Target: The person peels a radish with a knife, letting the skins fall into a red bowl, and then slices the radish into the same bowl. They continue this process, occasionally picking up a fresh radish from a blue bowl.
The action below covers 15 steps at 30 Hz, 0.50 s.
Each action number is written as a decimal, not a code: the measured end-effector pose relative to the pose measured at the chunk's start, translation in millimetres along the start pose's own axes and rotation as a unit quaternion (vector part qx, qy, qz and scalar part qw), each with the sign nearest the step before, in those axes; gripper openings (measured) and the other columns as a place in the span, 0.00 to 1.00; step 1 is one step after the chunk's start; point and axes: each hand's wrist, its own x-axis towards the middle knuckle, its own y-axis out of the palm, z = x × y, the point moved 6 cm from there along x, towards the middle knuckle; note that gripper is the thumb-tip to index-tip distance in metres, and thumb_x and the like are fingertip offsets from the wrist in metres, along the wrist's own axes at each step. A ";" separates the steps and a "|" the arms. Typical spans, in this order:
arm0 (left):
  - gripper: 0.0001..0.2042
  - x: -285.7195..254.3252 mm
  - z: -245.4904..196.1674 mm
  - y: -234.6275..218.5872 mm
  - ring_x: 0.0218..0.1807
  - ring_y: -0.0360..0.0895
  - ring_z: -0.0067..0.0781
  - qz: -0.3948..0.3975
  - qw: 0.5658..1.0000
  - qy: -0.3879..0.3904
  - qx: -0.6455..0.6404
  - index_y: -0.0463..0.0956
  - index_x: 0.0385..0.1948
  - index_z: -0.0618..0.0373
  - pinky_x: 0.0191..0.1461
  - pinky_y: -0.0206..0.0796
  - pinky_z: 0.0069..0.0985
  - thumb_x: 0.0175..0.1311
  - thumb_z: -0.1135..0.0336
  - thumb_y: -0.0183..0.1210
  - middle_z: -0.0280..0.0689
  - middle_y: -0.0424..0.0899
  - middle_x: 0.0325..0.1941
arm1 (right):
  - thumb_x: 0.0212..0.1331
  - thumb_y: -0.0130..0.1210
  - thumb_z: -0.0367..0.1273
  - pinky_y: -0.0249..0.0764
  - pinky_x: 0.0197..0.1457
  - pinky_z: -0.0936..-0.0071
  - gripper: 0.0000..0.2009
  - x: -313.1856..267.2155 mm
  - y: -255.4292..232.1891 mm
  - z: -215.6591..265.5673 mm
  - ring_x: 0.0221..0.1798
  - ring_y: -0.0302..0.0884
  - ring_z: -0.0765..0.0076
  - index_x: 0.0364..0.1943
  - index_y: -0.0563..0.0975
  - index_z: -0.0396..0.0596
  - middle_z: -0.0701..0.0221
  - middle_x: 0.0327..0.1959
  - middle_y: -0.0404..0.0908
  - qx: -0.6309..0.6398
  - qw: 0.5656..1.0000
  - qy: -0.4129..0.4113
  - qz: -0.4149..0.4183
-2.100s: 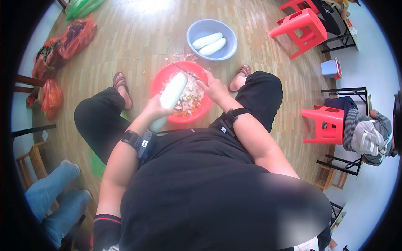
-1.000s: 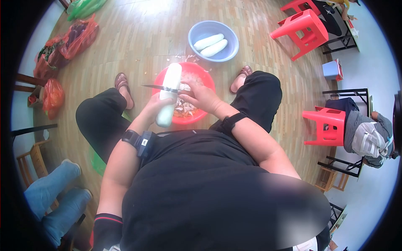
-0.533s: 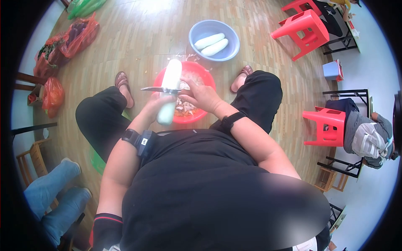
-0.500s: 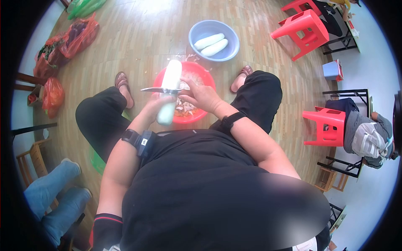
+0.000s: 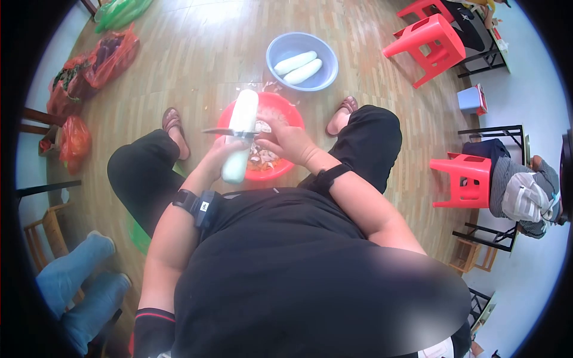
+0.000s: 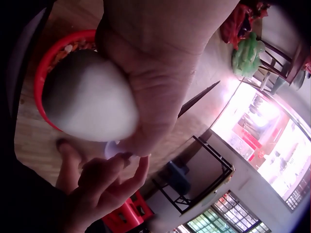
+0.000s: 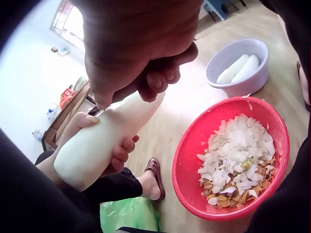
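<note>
My left hand (image 5: pixel 219 156) grips a long, pale white radish (image 5: pixel 245 110) around its lower half, thumb on top in the right wrist view. The radish is held tilted over the near left side of a red basin (image 7: pixel 182 182). A knife (image 5: pixel 218 130) lies crosswise against the radish near its middle, tip pointing left. My right hand (image 5: pixel 289 142) holds the knife at its handle, which the fingers mostly hide. White shavings (image 7: pixel 238 150) and orange-brown peelings (image 7: pixel 233 198) fill the bottom of the basin.
A blue-grey basin (image 5: pixel 331 65) with two white radishes (image 5: pixel 296 61) stands just beyond. Red bags of vegetables (image 5: pixel 110 56) lie at left on the floor, red stools (image 5: pixel 430 45) at right. A seated person (image 5: pixel 519 191) is at far right, jeans legs (image 5: pixel 83 280) at lower left.
Since two seconds ago the knife has come from over the basin to lie across the radish, which has swung more upright in the head view. Over the last half second the hands hardly move.
</note>
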 end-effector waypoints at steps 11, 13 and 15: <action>0.20 -1.8 -4.9 5.6 0.34 0.78 0.25 0.028 0.998 0.025 0.047 0.70 0.47 0.63 0.35 0.72 0.23 0.53 0.65 0.61 0.37 0.79 0.37 | 0.59 0.54 0.48 0.75 0.37 0.56 0.29 -1.2 -4.9 -7.6 0.33 0.81 0.50 0.62 0.60 0.55 0.60 0.32 0.83 -0.027 0.999 -0.007 -0.024; 0.23 -1.5 -4.1 3.8 0.34 0.79 0.26 0.033 0.998 0.028 0.039 0.69 0.49 0.62 0.35 0.72 0.24 0.51 0.64 0.62 0.38 0.79 0.38 | 0.60 0.54 0.46 0.75 0.37 0.58 0.29 -1.6 -5.4 8.0 0.33 0.81 0.50 0.63 0.59 0.56 0.61 0.32 0.83 -0.032 0.999 -0.017 0.002; 0.23 -2.6 -3.7 2.4 0.35 0.79 0.26 0.034 0.999 0.012 0.041 0.68 0.48 0.62 0.36 0.73 0.24 0.52 0.64 0.62 0.38 0.79 0.39 | 0.61 0.53 0.46 0.75 0.36 0.59 0.29 -0.3 -0.7 12.9 0.34 0.80 0.50 0.64 0.58 0.57 0.62 0.30 0.83 -0.012 0.999 -0.016 0.036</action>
